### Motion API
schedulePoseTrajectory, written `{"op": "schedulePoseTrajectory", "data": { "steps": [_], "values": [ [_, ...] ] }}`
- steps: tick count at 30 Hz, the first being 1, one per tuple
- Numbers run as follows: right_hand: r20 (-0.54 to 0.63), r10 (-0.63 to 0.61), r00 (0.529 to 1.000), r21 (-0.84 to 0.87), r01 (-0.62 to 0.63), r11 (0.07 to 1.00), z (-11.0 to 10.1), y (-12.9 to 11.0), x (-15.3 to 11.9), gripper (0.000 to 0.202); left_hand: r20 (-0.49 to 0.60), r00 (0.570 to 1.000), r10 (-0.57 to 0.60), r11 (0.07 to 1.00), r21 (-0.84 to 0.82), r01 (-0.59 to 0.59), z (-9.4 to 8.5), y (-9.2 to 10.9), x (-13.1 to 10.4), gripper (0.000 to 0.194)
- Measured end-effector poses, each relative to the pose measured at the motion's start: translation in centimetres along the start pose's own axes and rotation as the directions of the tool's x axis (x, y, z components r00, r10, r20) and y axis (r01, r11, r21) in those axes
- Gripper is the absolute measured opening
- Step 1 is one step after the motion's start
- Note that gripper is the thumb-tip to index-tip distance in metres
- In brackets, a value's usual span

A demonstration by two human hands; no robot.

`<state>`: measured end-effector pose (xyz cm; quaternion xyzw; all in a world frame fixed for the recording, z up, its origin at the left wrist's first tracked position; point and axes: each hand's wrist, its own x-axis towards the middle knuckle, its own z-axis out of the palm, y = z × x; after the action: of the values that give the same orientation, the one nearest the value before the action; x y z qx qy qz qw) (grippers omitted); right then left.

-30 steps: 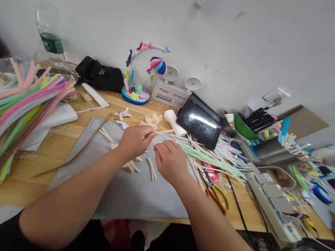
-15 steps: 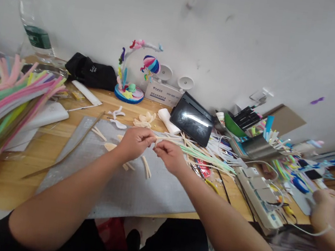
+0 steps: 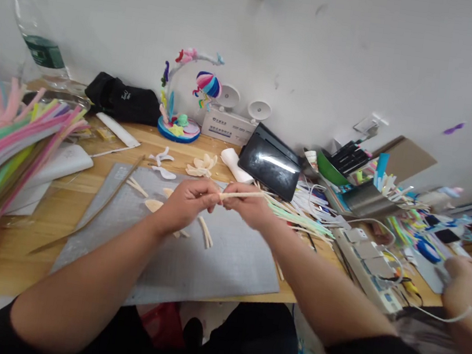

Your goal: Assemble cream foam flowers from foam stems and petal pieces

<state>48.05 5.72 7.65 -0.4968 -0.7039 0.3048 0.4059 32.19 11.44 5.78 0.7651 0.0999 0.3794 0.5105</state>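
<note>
Over the grey mat (image 3: 223, 269), my left hand (image 3: 192, 201) pinches the end of a cream pipe cleaner (image 3: 244, 194). My right hand (image 3: 244, 203) is closed on the same pipe cleaner, right beside the left, and the strip sticks out to the right across its back. Short cream pipe-cleaner pieces (image 3: 205, 232) lie on the mat below my hands. An oval cream petal shape (image 3: 153, 206) lies left of my left hand, partly hidden by it. Further back are cream petal pieces (image 3: 201, 164) and white curved pieces (image 3: 164, 157).
Bundled coloured pipe cleaners (image 3: 9, 163) fill the left side. A finished balloon ornament (image 3: 179, 128) stands at the back beside a black tablet-like device (image 3: 269, 164). To the right are a power strip (image 3: 370, 269) with cables and another person's hands (image 3: 470, 277).
My right hand has turned over and moved closer against the left. The pipe cleaner now lies across the back of my right hand. The view has shifted slightly.
</note>
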Motion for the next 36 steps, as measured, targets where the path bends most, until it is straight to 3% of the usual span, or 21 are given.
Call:
{"op": "schedulePoseTrajectory", "data": {
  "steps": [1, 3, 5, 7, 9, 11, 12, 13, 14, 16, 17, 19, 22, 25, 27, 32, 34, 36],
  "values": [
    [-0.155, 0.062, 0.986, 0.080, -0.050, 0.996, 1.5, 1.0, -0.5, 0.017, -0.052, 0.998, -0.036, 0.999, 0.005, 0.037, 0.2, -0.3, 0.1, 0.027],
    [-0.415, 0.165, 0.895, 0.130, -0.121, 0.984, 4.2, 2.3, -1.3, 0.018, -0.159, 0.984, -0.080, 0.982, 0.156, 0.105, 0.4, -1.1, 0.2, 0.025],
    [-0.496, 0.174, 0.851, -0.057, -0.232, 0.971, 5.6, 2.3, -1.5, 0.017, -0.249, 0.968, -0.040, 0.888, 0.435, 0.149, 0.6, -1.7, 0.2, 0.020],
    [-0.425, 0.081, 0.901, -0.420, -0.276, 0.864, 5.4, 1.3, -1.2, 0.016, -0.247, 0.968, 0.040, 0.730, 0.669, 0.140, 0.6, -2.0, 0.2, 0.018],
    [-0.206, 0.002, 0.979, -0.746, -0.158, 0.647, 4.1, -0.1, -0.6, 0.017, -0.174, 0.982, 0.073, 0.609, 0.787, 0.095, 0.5, -2.0, 0.1, 0.019],
    [0.057, 0.009, 0.998, -0.875, 0.045, 0.481, 2.2, -1.3, 0.3, 0.017, -0.086, 0.995, 0.056, 0.571, 0.820, 0.039, 0.2, -1.9, 0.1, 0.022],
    [0.168, 0.031, 0.985, -0.873, 0.134, 0.469, 1.1, -1.7, 0.7, 0.016, -0.034, 0.998, 0.043, 0.591, 0.807, 0.002, 0.0, -1.7, 0.1, 0.023],
    [0.268, 0.051, 0.962, -0.834, 0.205, 0.513, 0.1, -2.0, 1.0, 0.014, 0.028, 0.999, 0.031, 0.637, 0.770, -0.041, -0.2, -1.6, 0.2, 0.022],
    [0.355, 0.052, 0.933, -0.748, 0.250, 0.615, -0.8, -2.1, 1.3, 0.012, 0.102, 0.995, 0.021, 0.703, 0.706, -0.087, -0.4, -1.4, 0.3, 0.020],
    [0.390, 0.023, 0.921, -0.476, 0.180, 0.861, -2.0, -1.8, 1.2, 0.013, 0.242, 0.970, 0.020, 0.851, 0.505, -0.143, -0.7, -1.0, 0.3, 0.019],
    [0.345, 0.030, 0.938, -0.337, 0.094, 0.937, -2.3, -1.6, 1.0, 0.015, 0.276, 0.961, 0.023, 0.913, 0.386, -0.133, -0.8, -0.9, 0.3, 0.020],
    [0.204, 0.068, 0.977, -0.089, -0.050, 0.995, -2.0, -1.0, 0.1, 0.018, 0.242, 0.970, 0.018, 0.983, 0.171, -0.061, -0.6, -0.8, 0.2, 0.024],
    [-0.114, 0.122, 0.986, 0.074, -0.114, 0.991, 0.0, -0.2, -1.3, 0.017, 0.044, 0.999, -0.032, 0.999, 0.019, 0.031, 0.2, -0.9, 0.0, 0.027],
    [-0.390, 0.183, 0.902, 0.135, -0.141, 0.981, 2.3, 0.3, -1.9, 0.013, -0.121, 0.991, -0.058, 0.991, 0.114, 0.072, 0.9, -1.1, 0.0, 0.028],
    [-0.465, 0.277, 0.841, 0.260, -0.170, 0.951, 3.6, 0.4, -1.8, 0.013, -0.176, 0.983, -0.044, 0.951, 0.294, 0.095, 1.1, -1.2, 0.0, 0.027],
    [-0.451, 0.547, 0.705, 0.555, -0.259, 0.791, 5.0, 0.4, -1.2, 0.015, -0.151, 0.980, 0.131, 0.669, 0.743, 0.025, 1.3, -1.3, -0.4, 0.017],
    [-0.399, 0.592, 0.700, 0.615, -0.274, 0.739, 5.0, 0.4, -1.3, 0.016, -0.099, 0.982, 0.158, 0.586, 0.810, -0.012, 1.3, -1.2, -0.6, 0.017],
    [-0.383, 0.592, 0.709, 0.564, -0.328, 0.758, 5.0, 0.5, -1.7, 0.015, -0.070, 0.985, 0.160, 0.540, 0.841, -0.027, 1.4, -1.1, -0.7, 0.017]
  ]
}}
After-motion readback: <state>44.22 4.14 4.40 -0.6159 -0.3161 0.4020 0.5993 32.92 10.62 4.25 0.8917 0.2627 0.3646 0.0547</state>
